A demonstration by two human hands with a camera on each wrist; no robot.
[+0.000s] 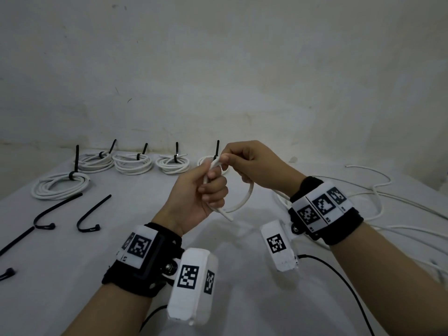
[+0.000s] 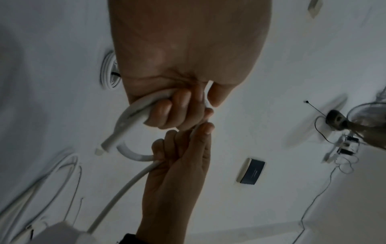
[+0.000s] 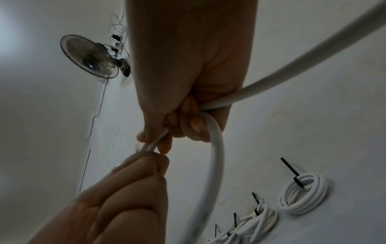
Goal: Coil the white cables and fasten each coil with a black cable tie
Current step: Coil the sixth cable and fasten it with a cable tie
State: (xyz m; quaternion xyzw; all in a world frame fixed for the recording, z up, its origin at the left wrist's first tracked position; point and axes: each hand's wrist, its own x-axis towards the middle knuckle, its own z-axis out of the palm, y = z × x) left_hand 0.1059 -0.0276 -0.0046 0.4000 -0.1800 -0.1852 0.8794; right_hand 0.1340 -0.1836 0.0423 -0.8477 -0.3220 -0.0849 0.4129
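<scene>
A first loop of white cable (image 1: 244, 198) was held above the middle of the table (image 1: 242, 299), gripped by the left hand (image 1: 194, 200) and pinched by the right hand (image 1: 252, 163). The uncoiled length trailed toward the right edge, nearer the right hand.

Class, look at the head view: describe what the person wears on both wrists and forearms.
Both hands, left and right, are bare, without gloves or sleeves. Each wrist carries a black strap with white panels printed with black square codes. A white box with the same codes hangs from each strap, trailing a thin black cable.
</scene>
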